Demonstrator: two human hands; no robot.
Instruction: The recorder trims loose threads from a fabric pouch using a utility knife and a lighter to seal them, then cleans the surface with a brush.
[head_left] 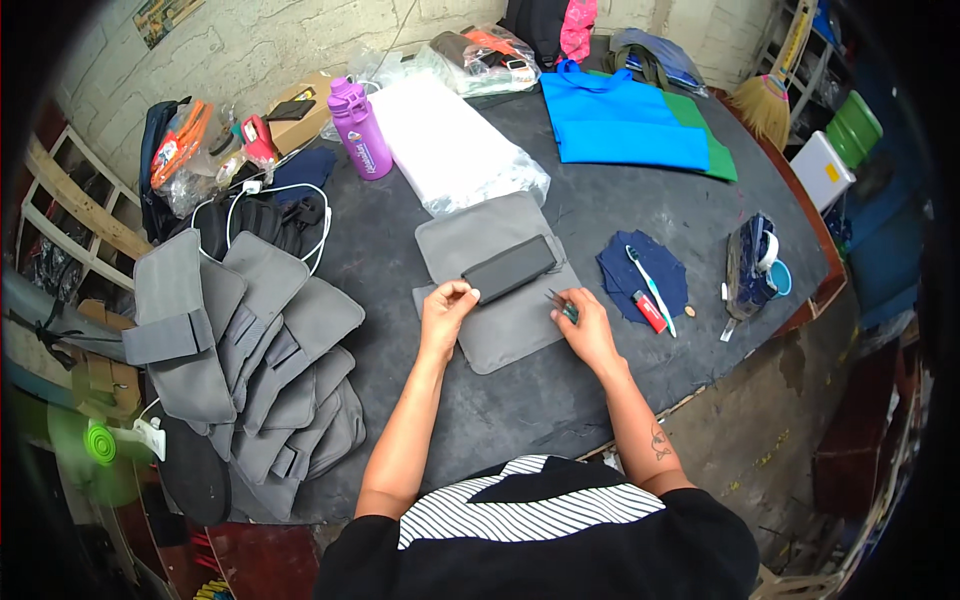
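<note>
A grey fabric piece lies on the dark table in front of me, with a black rectangular piece slanting across its middle. My left hand is closed in a pinch at the left end of the black piece. Whether a thread is also between the fingertips is too small to tell. Beyond the other end, my right hand is closed around small thread snips, whose dark tips point toward the grey fabric. Part of the snips is hidden by the fingers.
Grey fabric pieces are heaped at the left. Behind stand a purple bottle and a plastic-wrapped white stack. Blue bags lie at the far right. Nearer, navy cloth bears a toothbrush and red lighter.
</note>
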